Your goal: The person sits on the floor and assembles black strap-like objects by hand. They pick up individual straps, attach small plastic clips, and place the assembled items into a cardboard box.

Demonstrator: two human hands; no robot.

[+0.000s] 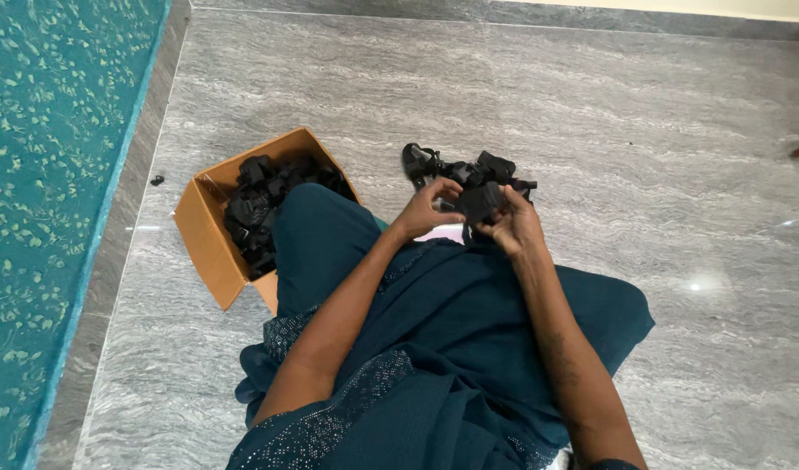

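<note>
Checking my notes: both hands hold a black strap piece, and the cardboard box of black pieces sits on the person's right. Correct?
Not quite. The head view shows the box on the person's left. Both the left hand and right hand do hold a black strap piece.

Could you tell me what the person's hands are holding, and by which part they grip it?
Both the left hand and right hand hold a black strap piece between them; the exact part gripped cannot be told.

Sitting on the grey stone floor (521,96), a person is gripping a black strap piece (480,202) with the left hand (426,211) and right hand (515,228), beside a cardboard box (210,244) holding more black pieces (258,204)
</note>
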